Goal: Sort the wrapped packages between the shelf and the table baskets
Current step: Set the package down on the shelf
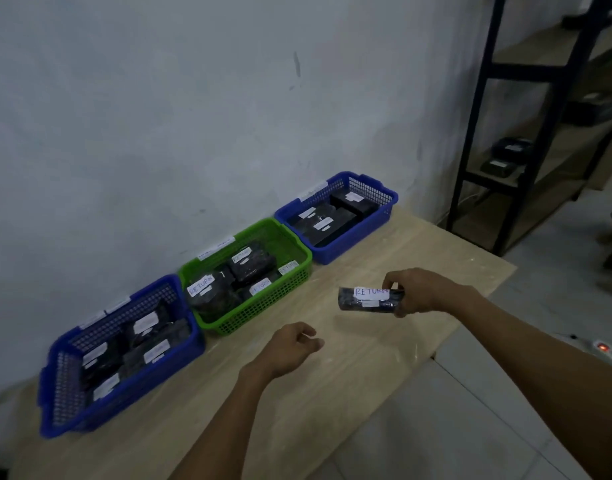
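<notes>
Wooden table set against a pale wall; 3 mesh baskets in a row along the wall side.

Far left: blue basket, holding several black wrapped packages with white labels; label text too blurred to read.

Middle: green basket, touching the left blue one at its corner. Black packages inside, one at the left end with a label reading "RETURN". Small white tags on the rim.

Next right: second blue basket, just beside the green one, with 3 or so black packages, white labels.

Left hand hovers above the table in front of the green basket, fingers loosely curled, holding nothing.

Right hand is raised over the table near its right edge, thumb and fingers pinched on the end of a black wrapped package. Package held roughly level, off the table, white label facing up, marked "RETURN".

Far right: black metal shelf standing on the floor beyond the table's end; 2 dark packages on a lower board.
</notes>
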Demonstrator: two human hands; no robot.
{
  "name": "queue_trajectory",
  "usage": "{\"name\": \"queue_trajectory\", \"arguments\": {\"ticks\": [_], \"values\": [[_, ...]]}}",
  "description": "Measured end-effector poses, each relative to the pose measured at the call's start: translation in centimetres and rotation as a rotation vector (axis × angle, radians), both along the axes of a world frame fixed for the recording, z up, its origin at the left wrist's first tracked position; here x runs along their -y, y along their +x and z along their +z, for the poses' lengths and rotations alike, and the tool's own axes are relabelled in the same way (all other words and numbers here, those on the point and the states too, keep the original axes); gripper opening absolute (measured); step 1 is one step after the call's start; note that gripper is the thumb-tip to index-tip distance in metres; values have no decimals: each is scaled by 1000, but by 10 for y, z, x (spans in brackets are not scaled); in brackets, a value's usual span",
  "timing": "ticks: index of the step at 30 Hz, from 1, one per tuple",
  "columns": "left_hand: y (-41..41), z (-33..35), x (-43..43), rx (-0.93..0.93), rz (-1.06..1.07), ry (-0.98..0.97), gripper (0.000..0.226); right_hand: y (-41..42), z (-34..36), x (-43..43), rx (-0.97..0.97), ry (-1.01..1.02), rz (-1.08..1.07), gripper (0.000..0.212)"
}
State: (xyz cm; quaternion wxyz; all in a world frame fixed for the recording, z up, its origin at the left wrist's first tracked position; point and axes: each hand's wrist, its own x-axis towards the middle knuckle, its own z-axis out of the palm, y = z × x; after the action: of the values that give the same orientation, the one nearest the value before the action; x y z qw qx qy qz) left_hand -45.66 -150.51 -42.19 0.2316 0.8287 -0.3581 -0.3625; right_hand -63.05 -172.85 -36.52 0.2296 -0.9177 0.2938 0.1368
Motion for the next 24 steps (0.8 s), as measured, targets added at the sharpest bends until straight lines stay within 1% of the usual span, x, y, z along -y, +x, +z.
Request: {"name": "queue_trajectory", "arguments": {"ticks": [3, 6, 10, 14, 20, 22, 24], "values": [[7, -3, 28, -19, 5, 15, 37, 19, -3, 32, -18, 16, 48, 52], [28, -7, 63, -12, 53, 7, 36, 46, -4, 69, -22, -14, 93, 51], [59, -10, 109, -12, 83, -46, 33, 79, -6, 113, -5, -36, 93, 50], [80, -14, 151, -3, 106, -117, 30, 112, -17, 148, -38, -54, 151, 49], [107, -32, 191, 112, 171, -152, 23, 150, -32, 193, -27, -36, 219, 50], [118, -34, 204, 159, 263, -197, 21, 167, -35, 212, 3, -24, 258, 49], [125, -34, 215, 245, 394, -246, 26, 185, -37, 230, 33, -33, 312, 48]]}}
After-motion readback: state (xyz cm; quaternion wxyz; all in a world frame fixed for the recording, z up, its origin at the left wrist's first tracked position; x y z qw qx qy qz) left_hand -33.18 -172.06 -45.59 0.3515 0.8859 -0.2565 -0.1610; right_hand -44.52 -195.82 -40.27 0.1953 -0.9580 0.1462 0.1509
